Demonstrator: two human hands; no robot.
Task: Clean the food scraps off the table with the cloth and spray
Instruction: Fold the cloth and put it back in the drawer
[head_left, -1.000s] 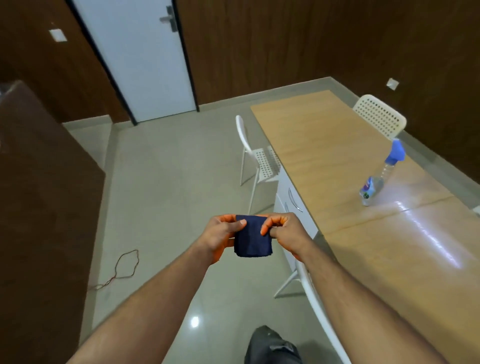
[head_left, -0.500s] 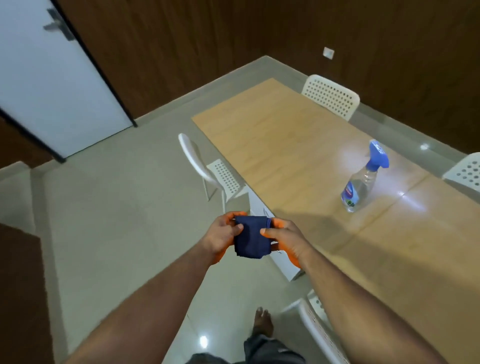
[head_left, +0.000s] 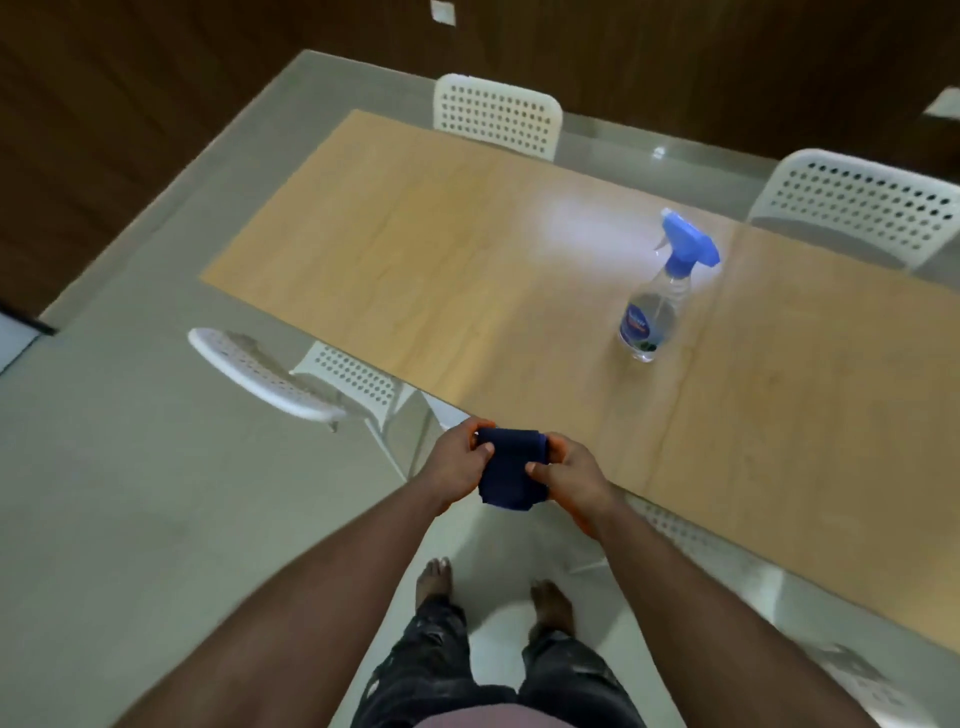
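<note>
I held the folded dark blue cloth (head_left: 511, 475) pinched between my left hand (head_left: 457, 460) and right hand (head_left: 569, 480), just short of the near edge of the wooden table (head_left: 467, 270). The spray bottle (head_left: 660, 296) stood upright on that table, well beyond my right hand. A white chair (head_left: 291, 374) stood tucked at the table edge ahead of my left hand, and two more white chairs (head_left: 498, 114) lined the far side.

A: The cloth (head_left: 511, 475) is dark navy, plain. And the bottle?
B: Clear spray bottle (head_left: 662, 296), blue trigger head, blue label. The table (head_left: 467, 270) is light wood grain; the chairs (head_left: 497, 115) white, dotted with holes.
</note>
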